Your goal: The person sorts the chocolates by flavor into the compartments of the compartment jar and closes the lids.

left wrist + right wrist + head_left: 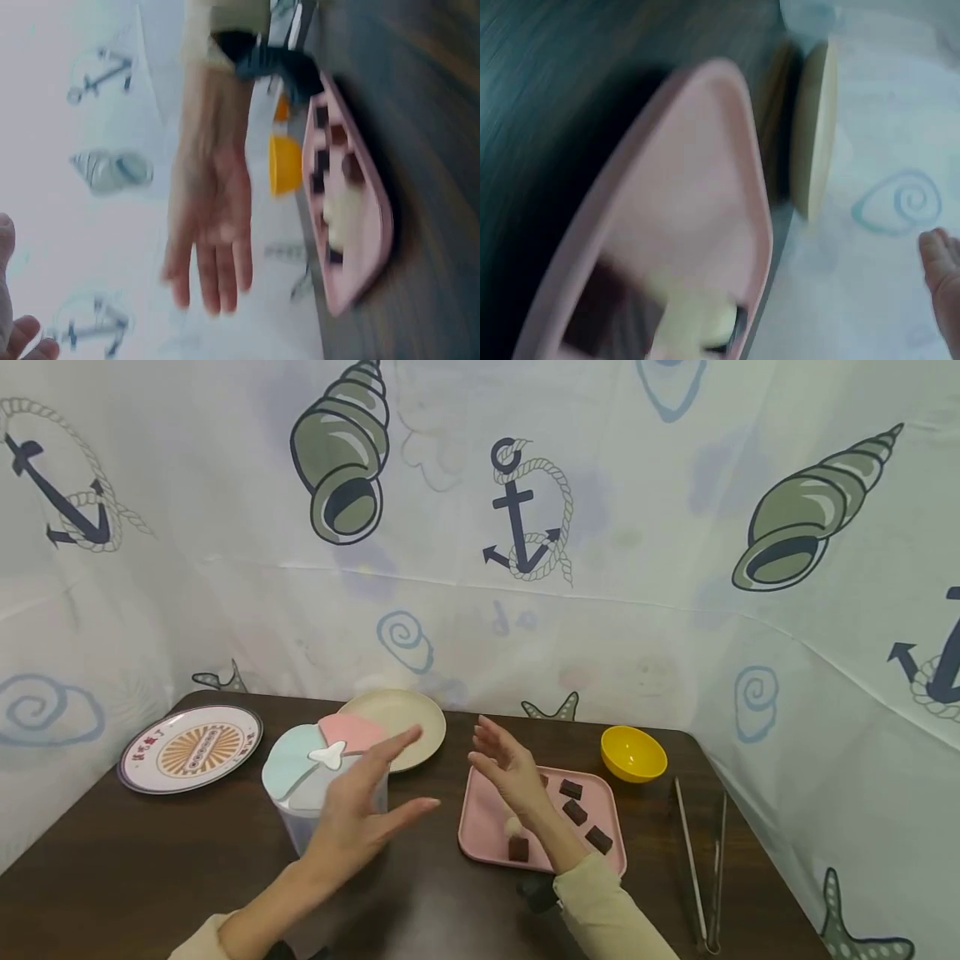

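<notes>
Both hands are raised above the table with nothing in them, palms facing each other and fingers extended. My left hand [360, 806] is in front of a lidded clear container [303, 827], whose lid has pink, light blue and white segments. It overlaps the lid's edge in the head view. Over the left part of a pink tray [480, 827] hovers my right hand [517, 777], also plain in the left wrist view with its fingers straight. Several dark brown chocolate-like blocks [575, 812] lie on the tray, along with a cream-coloured lump [345, 214].
A patterned round plate [191, 750] lies at the far left. Behind the container is a cream plate [420, 727]. A yellow bowl [633, 754] stands at the back right, and metal tongs [692, 860] lie near the right edge. A printed curtain [450, 635] hangs behind the table.
</notes>
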Demonstrator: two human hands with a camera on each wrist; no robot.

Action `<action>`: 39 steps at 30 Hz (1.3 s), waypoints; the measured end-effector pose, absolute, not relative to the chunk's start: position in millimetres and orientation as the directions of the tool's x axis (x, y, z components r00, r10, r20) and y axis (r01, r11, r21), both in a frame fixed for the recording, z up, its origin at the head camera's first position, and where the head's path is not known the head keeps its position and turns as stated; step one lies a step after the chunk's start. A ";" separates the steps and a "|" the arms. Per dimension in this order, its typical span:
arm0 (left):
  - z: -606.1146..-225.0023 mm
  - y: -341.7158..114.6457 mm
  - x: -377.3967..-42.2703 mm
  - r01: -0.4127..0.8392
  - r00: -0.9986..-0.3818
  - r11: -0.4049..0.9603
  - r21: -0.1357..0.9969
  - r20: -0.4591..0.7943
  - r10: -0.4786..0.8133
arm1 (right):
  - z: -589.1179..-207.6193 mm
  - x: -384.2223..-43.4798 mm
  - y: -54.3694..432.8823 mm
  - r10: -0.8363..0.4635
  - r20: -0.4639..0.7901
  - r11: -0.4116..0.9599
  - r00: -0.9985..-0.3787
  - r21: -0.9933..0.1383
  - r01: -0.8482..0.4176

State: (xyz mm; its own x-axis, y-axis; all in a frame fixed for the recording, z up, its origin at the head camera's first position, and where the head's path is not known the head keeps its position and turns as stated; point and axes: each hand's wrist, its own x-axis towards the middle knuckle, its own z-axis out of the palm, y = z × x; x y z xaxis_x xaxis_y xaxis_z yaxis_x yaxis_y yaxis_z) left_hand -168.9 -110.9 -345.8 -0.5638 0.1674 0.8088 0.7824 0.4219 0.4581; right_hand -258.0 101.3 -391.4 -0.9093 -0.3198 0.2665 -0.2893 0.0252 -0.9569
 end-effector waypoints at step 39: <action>-426.8 -251.6 -179.5 0.543 -0.818 0.383 0.747 0.574 0.039 | -436.0 -263.4 1.7 -0.578 0.298 -0.279 -0.760 -0.947 -0.158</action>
